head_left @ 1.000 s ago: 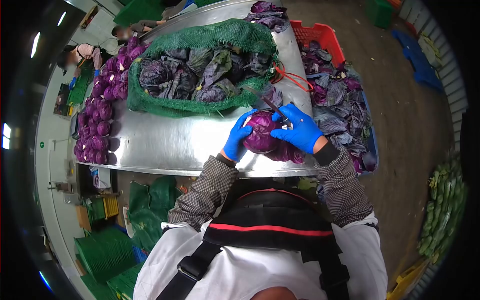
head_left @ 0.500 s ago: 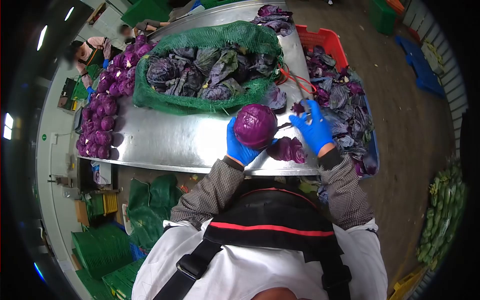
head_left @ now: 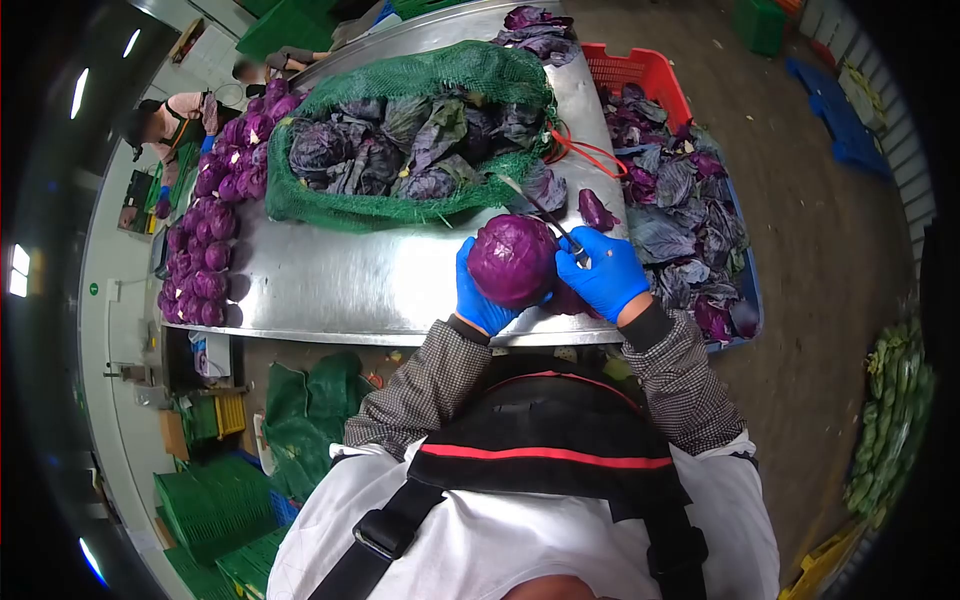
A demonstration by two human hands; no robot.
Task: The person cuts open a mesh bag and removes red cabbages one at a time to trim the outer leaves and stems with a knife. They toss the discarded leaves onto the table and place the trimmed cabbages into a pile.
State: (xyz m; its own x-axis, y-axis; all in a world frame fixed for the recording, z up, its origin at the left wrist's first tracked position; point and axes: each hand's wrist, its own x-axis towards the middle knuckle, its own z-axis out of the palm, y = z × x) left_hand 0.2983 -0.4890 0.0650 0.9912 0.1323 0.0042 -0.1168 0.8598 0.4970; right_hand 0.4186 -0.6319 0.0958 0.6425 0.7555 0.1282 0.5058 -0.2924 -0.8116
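Head view, my left hand [head_left: 484, 292] with fingers curved under a red cabbage [head_left: 512, 261] above the metal desk [head_left: 330, 270], my right hand's [head_left: 606, 272] fingers closed around a knife [head_left: 548, 220], green mesh sack [head_left: 400, 212] just beyond.

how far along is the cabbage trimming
Partway, it seems. Done-looking: the smooth cabbages piled at the left end of the table. In hand: one purple cabbage, its visible side smooth, in the left hand, with the knife in the right hand beside it. To do: the leafy cabbages in the green net bag. Loose leaves heaped at right suggest plenty is trimmed.
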